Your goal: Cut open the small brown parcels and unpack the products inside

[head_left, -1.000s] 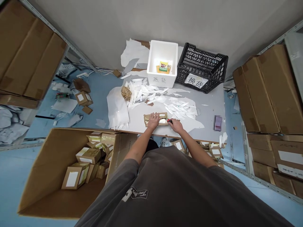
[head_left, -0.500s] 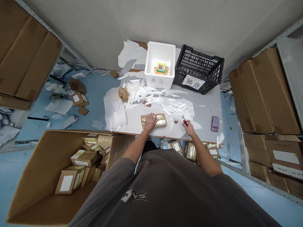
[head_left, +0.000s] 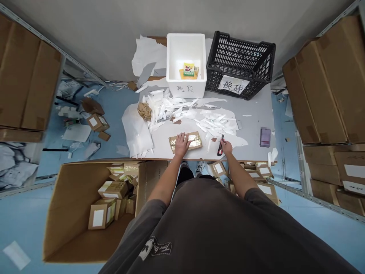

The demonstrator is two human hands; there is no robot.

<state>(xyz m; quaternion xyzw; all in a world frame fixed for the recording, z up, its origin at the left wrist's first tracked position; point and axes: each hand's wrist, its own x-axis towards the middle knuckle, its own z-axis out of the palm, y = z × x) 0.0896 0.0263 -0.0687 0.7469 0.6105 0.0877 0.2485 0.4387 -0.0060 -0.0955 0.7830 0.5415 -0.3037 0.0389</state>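
A small carton (head_left: 195, 140) wrapped in shiny tape, with a white label, lies near the front edge of the table (head_left: 253, 110). Across its left part rests my left hand (head_left: 181, 144), fingers stretched out over the top toward the far side. To the right of the carton, my right hand (head_left: 226, 147) is closed on a red and black utility knife (head_left: 220, 146), which points away from me just above or on the table; whether its blade is out I cannot tell. White paper strips (head_left: 216, 123) lie beyond both hands.
A white foam box (head_left: 186, 89) holding small packets and a black plastic crate (head_left: 238, 70) stand at the back. A phone-like purple item (head_left: 265, 137) lies at the right. A large carton (head_left: 68, 213) full of parcels stands at the front left. Shelves with cartons (head_left: 322, 87) flank me.
The view has shifted, so the table's contents sit higher in the picture. My right hand has turned the utility knife more upright in view. My left hand stays on the carton.
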